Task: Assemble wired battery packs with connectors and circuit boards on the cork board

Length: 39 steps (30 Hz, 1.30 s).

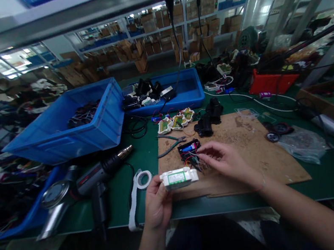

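Observation:
My left hand (157, 202) grips a white plastic casing (179, 177) with a green-edged label, held up over the near edge of the board. Just beyond it lies an open black housing (181, 152) with a blue cylindrical cell (188, 148) inside and thin coloured wires (192, 160) spilling out. My right hand (225, 161) reaches in from the right, thumb and forefinger closed on the wires at the housing's side. Pliers (173, 143) with dark green handles rest behind the housing. Several white cases with green boards (178, 121) and black housings (205, 125) sit farther back.
A brown board (238, 147) covers part of the green table (232, 204). To the left are a heat gun (98, 176), a tape roll (144, 180) and a blue bin (69, 138). A blue tray (188, 89) stands behind; a plastic bag (306, 145) lies right. Cables hang overhead.

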### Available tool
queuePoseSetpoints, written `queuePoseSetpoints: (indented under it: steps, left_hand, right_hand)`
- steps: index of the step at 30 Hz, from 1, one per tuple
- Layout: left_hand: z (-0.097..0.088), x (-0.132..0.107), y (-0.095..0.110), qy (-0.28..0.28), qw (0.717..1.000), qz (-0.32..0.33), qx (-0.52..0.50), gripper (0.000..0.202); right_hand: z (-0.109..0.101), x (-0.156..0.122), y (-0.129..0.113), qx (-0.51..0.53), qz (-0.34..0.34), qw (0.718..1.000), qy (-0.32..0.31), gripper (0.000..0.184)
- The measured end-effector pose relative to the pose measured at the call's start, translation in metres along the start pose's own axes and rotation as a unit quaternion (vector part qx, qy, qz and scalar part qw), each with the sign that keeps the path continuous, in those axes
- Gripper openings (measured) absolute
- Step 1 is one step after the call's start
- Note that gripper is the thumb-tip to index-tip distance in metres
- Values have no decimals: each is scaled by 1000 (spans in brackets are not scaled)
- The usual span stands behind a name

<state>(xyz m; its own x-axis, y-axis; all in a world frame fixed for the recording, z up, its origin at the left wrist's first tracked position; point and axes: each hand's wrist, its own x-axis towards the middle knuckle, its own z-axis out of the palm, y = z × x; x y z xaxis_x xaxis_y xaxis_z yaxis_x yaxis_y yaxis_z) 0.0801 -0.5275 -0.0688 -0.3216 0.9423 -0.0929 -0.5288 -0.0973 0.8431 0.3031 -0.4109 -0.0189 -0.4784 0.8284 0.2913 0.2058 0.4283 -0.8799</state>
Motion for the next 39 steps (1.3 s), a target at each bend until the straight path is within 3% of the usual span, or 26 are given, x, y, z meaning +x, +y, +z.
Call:
queuePoseSetpoints:
  steps: [5, 11, 13, 17, 21, 24, 26, 28, 30, 32, 35, 37, 39]
  left_hand:
    - [-1, -1, 2, -9, 1000, 19, 14, 31]
    - [-5, 0, 12, -131, 973, 99, 161, 21]
    - [-5, -2, 18, -177, 946, 108, 250, 13]
    - [1, -10, 28, -269, 864, 113, 411, 7]
    - [5, -17, 24, -303, 815, 135, 476, 16]
    - [3, -15, 14, -326, 756, 169, 541, 23]
    - [3, -12, 11, -318, 722, 194, 583, 24]
    - [6, -11, 14, -305, 710, 206, 600, 22]
    - [12, -9, 23, -311, 717, 192, 593, 20]
    - [20, -2, 34, -309, 742, 163, 573, 26]
    - [35, 21, 44, -204, 778, 148, 575, 34]
    - [46, 44, 41, -119, 781, 166, 590, 33]
    - [56, 67, 33, -92, 779, 188, 590, 35]
  right_hand:
    - [2, -14, 16, -77, -4, 996, 45, 21]
    - [-12, 9, 26, -143, -38, 987, 58, 20]
    - [-15, 25, 22, -120, -57, 991, 33, 20]
    - [-14, 50, 19, -30, -57, 998, -19, 20]
    - [-9, 56, 34, 10, -45, 999, -10, 21]
    - [-7, 56, 49, 50, -24, 998, 13, 26]
    - [-7, 56, 56, 73, -11, 997, 28, 28]
    - [-8, 56, 62, 88, 1, 995, 43, 29]
    - [-9, 56, 66, 94, 12, 994, 55, 28]
    - [-9, 56, 67, 93, 18, 994, 57, 26]
    - [-9, 54, 65, 87, 20, 995, 39, 25]
    - [-8, 52, 62, 85, 20, 996, 25, 25]
    - [-8, 50, 61, 87, 22, 996, 17, 26]
